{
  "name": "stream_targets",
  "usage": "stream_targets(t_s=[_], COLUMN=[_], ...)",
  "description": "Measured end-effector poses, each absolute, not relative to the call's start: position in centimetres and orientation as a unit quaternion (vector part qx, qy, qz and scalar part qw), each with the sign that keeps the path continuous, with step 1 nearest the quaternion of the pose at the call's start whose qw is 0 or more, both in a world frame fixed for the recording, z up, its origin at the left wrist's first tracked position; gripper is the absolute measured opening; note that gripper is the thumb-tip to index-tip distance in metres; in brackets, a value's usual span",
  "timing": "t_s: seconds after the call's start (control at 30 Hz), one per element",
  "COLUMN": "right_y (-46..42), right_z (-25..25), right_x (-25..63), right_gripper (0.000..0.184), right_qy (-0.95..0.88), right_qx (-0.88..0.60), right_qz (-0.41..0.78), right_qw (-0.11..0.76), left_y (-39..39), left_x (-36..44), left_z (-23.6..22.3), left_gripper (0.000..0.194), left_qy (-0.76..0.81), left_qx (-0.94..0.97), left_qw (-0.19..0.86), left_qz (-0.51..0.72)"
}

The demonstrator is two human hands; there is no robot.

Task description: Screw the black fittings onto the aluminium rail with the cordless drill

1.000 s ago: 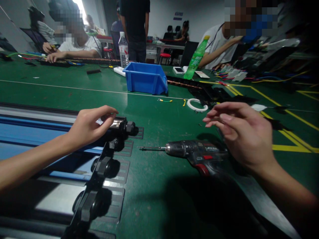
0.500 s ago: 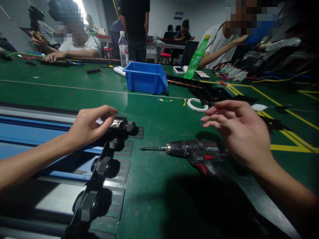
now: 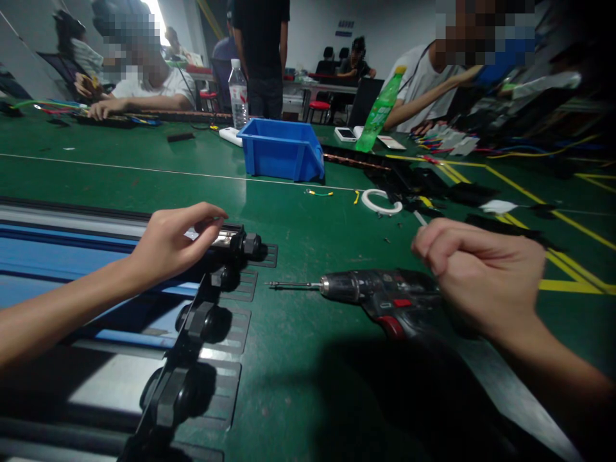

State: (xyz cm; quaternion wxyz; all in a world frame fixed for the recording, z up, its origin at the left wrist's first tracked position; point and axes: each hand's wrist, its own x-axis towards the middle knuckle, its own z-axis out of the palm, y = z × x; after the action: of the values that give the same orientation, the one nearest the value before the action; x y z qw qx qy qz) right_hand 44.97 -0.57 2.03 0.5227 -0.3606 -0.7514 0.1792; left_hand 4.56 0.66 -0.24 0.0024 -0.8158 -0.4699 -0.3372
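Observation:
My left hand [image 3: 180,240] rests at the far end of a blue and silver unit [image 3: 110,353] with black end fittings. Its fingers are curled towards the thumb; what they hold, if anything, is hidden. Close to its fingertips is a black hex-shaped cable gland [image 3: 251,244], the farthest of several along the unit's edge. My right hand [image 3: 486,276] is closed in a fist above the table, its inside out of sight. Just left of and below it lies a cordless drill [image 3: 380,289] on its side, its long bit [image 3: 293,285] pointing at the unit.
Beyond the drill are a white ring [image 3: 381,202], short yellow-green wires [image 3: 320,194] and a blue bin [image 3: 282,151]. A clear bottle [image 3: 237,96] and a tilted green bottle [image 3: 380,112] stand farther back. Co-workers sit across the green table [image 3: 298,385]; coloured cables lie at right.
My right hand has gone from loosely spread fingers to a fist and shifted slightly right. My left hand, the unit and the drill have stayed put.

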Motion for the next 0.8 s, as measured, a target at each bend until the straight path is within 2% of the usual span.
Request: stream_targets(t_s=[0.13,0.27,0.37,0.47,0.67,0.8], right_y=[-0.70,-0.41,-0.25,-0.18,-0.12,-0.15], right_z=[1.86,1.59,1.57,1.51,1.30,1.24], right_x=[44.79,44.51,44.18,43.98,44.34,44.66], right_gripper=[0.026,0.029,0.011,0.022,0.045,0.047], right_qy=[-0.769,-0.745,-0.709,-0.698,-0.723,-0.711], right_qx=[-0.376,-0.437,-0.493,-0.488,-0.475,-0.473], right_qz=[0.195,0.179,0.215,0.271,0.257,0.240], right_qw=[0.478,0.470,0.455,0.448,0.432,0.462], left_y=[0.73,0.77,0.73,0.68,0.74,0.77], left_x=[4.59,4.71,4.77,4.73,4.74,4.77], left_z=[-0.30,-0.30,-0.25,-0.25,-0.28,-0.27], left_gripper=[0.021,0.022,0.022,0.021,0.020,0.021], left_qy=[-0.467,-0.470,-0.472,-0.471,-0.474,-0.473], left_qx=[-0.817,-0.816,-0.815,-0.815,-0.814,-0.814], left_qw=[0.006,0.005,0.002,0.005,0.005,-0.001], left_qz=[-0.338,-0.337,-0.337,-0.337,-0.336,-0.338])
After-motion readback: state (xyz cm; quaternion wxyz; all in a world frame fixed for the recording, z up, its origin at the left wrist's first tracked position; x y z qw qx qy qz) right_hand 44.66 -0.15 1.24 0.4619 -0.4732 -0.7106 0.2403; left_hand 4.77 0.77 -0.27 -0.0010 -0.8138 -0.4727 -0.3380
